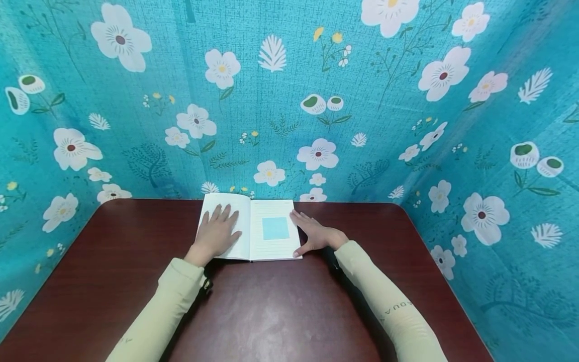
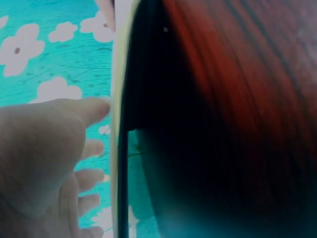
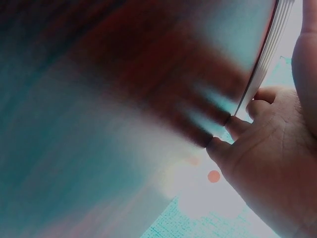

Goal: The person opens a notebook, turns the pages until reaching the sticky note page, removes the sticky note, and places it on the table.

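An open notebook (image 1: 259, 249) lies on the table with a light blue square sticky note (image 1: 275, 228) on its lined right page. My left hand (image 1: 217, 236) rests spread on the left page, thumb pointing toward the fold. At the right edge, my right hand (image 1: 316, 236) touches the notebook with its thumb near the lower corner and its fingers along the upper side. In the left wrist view, the left hand (image 2: 44, 153) reaches past the notebook's edge (image 2: 118, 99). The right wrist view has the right hand (image 3: 277, 148) beside the stacked page edges (image 3: 270, 49).
The dark reddish-brown table (image 1: 271, 311) has a shiny top with rounded far corners. A turquoise floral cloth (image 1: 280, 125) hangs right behind its far edge and continues along both sides. Pale sleeves (image 1: 163, 301) cover both forearms.
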The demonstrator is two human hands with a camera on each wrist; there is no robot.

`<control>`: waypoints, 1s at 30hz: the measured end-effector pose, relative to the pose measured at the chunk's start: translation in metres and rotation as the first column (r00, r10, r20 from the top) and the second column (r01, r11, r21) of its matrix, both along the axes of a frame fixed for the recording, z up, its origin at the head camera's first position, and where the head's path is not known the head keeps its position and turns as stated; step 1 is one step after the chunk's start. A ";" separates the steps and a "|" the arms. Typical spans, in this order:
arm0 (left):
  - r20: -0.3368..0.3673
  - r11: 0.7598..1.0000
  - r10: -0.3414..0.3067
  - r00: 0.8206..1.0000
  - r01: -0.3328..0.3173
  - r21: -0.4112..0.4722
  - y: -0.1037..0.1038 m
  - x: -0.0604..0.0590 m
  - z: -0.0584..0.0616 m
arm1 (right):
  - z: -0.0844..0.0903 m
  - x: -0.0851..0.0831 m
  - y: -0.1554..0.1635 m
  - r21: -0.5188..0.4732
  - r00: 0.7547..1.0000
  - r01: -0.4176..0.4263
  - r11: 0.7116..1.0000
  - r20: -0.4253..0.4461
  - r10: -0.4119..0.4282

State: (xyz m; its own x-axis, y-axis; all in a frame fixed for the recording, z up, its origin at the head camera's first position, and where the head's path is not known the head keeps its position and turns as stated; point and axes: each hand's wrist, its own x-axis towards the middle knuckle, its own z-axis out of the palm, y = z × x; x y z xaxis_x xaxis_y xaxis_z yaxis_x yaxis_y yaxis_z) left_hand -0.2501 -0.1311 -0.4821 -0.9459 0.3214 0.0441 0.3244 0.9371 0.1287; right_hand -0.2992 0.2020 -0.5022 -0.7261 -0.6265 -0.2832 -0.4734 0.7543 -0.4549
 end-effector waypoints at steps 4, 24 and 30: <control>0.038 0.997 -0.061 0.997 0.059 0.043 0.005 -0.007 -0.006 | 0.000 0.000 0.000 0.006 1.000 0.000 1.000 -0.004 0.000; 0.245 0.988 -0.098 0.964 0.065 0.143 -0.004 -0.017 -0.027 | -0.001 0.000 -0.002 0.012 1.000 -0.002 1.000 -0.021 0.002; 0.256 0.990 -0.093 0.962 0.061 0.128 -0.003 -0.018 -0.030 | 0.000 -0.001 -0.001 0.015 1.000 0.004 1.000 -0.010 -0.004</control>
State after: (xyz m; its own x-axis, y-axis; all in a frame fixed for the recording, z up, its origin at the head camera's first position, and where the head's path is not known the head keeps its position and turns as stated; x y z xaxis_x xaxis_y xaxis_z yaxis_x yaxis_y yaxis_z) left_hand -0.2681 -0.1342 -0.5116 -0.9022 0.4010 -0.1590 0.3354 0.8839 0.3260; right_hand -0.3002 0.2009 -0.5023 -0.7312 -0.6196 -0.2852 -0.4752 0.7627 -0.4388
